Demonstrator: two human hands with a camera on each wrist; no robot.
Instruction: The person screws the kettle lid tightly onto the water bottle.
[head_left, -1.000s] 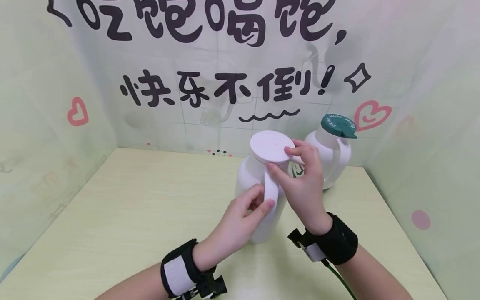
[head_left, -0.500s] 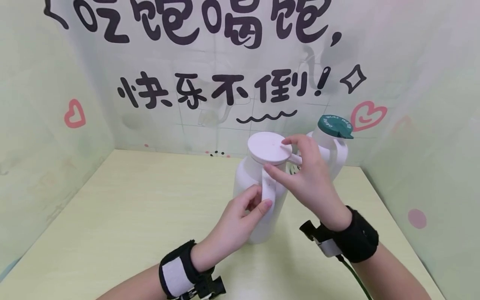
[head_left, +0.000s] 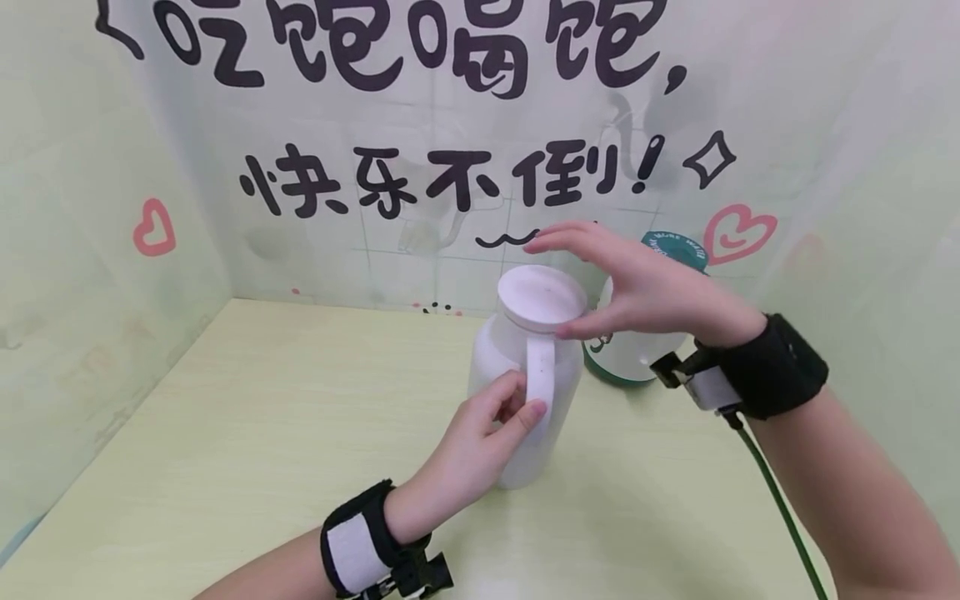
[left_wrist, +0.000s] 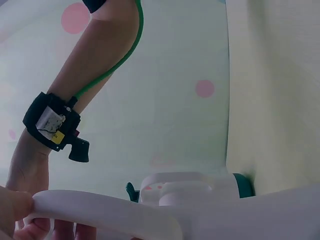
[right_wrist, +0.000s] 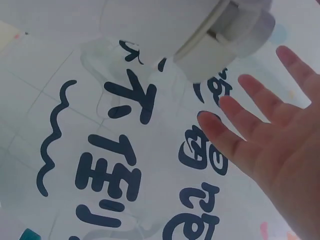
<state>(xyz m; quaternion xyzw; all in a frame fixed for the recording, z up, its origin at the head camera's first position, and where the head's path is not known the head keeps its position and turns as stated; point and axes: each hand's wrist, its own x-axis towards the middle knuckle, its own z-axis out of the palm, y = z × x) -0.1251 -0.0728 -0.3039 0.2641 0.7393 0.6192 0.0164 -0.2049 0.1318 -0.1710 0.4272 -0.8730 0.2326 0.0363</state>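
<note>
A white jug (head_left: 551,392) with a round white lid (head_left: 542,293) on top stands upright on the table in the head view. My left hand (head_left: 483,437) grips its handle (head_left: 540,367), thumb on the near side and fingers curled behind; the left wrist view has this handle (left_wrist: 100,207) close up. My right hand (head_left: 637,279) is beside and above the lid with its fingers extended and spread. Its thumb tip is at the lid's rim, and I cannot tell whether it touches. In the right wrist view the fingers (right_wrist: 232,145) hold nothing near the lid (right_wrist: 225,37).
A second white jug (head_left: 637,354) with a green lid (head_left: 678,247) and green base stands behind, partly covered by my right hand. Printed cloth walls (head_left: 337,258) with black lettering enclose the pale table (head_left: 300,400). A green cable (head_left: 783,500) runs from the right wrist strap.
My right hand has come up off the lid and swung right, its bent fingers straightening. The left hand keeps its hold on the handle, and the jug stays in place.
</note>
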